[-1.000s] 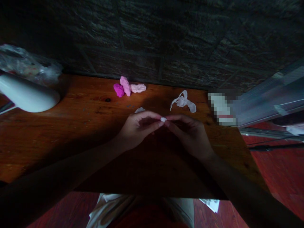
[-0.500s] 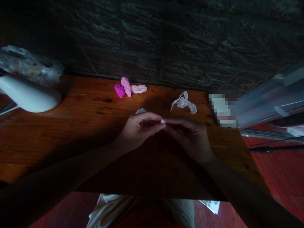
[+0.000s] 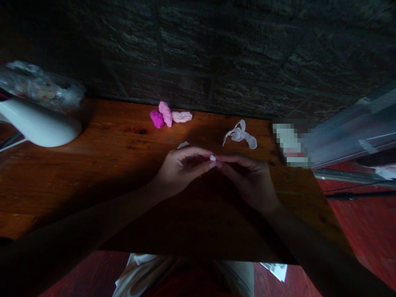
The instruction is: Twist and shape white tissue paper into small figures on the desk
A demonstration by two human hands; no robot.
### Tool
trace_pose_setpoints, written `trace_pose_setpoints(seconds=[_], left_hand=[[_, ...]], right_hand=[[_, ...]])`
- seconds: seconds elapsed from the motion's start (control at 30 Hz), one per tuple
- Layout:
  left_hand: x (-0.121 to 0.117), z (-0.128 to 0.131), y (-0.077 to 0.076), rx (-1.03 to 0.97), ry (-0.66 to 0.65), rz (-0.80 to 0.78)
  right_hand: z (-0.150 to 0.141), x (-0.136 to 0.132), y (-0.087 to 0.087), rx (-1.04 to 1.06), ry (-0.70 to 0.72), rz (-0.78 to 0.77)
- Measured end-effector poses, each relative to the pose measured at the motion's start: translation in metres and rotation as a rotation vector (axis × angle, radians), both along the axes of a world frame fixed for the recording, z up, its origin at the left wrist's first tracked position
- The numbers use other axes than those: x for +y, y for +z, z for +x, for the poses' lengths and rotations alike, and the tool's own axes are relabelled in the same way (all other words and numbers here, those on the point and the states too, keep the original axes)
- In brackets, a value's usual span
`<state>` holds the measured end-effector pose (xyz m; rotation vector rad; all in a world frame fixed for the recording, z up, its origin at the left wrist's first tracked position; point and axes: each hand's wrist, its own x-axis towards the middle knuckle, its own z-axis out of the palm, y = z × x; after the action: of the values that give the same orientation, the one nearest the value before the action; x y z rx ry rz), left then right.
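Both my hands meet over the middle of a wooden table (image 3: 93,165). My left hand (image 3: 181,167) and my right hand (image 3: 247,177) pinch a small white lump (image 3: 212,157) between their fingertips, fingers curled. A bit of white material (image 3: 183,144) peeks out behind my left hand. Three pink lumps (image 3: 168,115) lie at the table's far edge. A twisted strip of white material (image 3: 239,135) lies beyond my right hand.
A white rounded object (image 3: 40,123) and a crumpled clear plastic bag (image 3: 37,86) sit at the far left. A dark brick wall (image 3: 216,53) backs the table. A blurred white item (image 3: 289,144) lies at the right edge, beside a glass panel (image 3: 355,128).
The hands stay together on the white lump, with only slight finger movement; the lump shows a little less than a second ago.
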<state>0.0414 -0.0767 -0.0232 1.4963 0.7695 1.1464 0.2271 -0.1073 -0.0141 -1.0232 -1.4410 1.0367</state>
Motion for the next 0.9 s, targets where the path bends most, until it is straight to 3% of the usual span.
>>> trace_pose_setpoints(seconds=[0.17, 0.4, 0.9], left_hand=[[-0.0023, 0.0017, 0.0005, -0.036, 0.039, 0.027], [-0.0051, 0.0011, 0.0003, 0.057, 0.099, 0.110], [-0.0049, 0.0001, 0.0021, 0.053, 0.095, 0.172]], right_hand=[[-0.0009, -0.0004, 0.0001, 0.104, 0.020, -0.126], [-0.0020, -0.0022, 0.0006, 0.174, 0.073, -0.192], [-0.0039, -0.0068, 0.0077, 0.126, 0.053, -0.096]])
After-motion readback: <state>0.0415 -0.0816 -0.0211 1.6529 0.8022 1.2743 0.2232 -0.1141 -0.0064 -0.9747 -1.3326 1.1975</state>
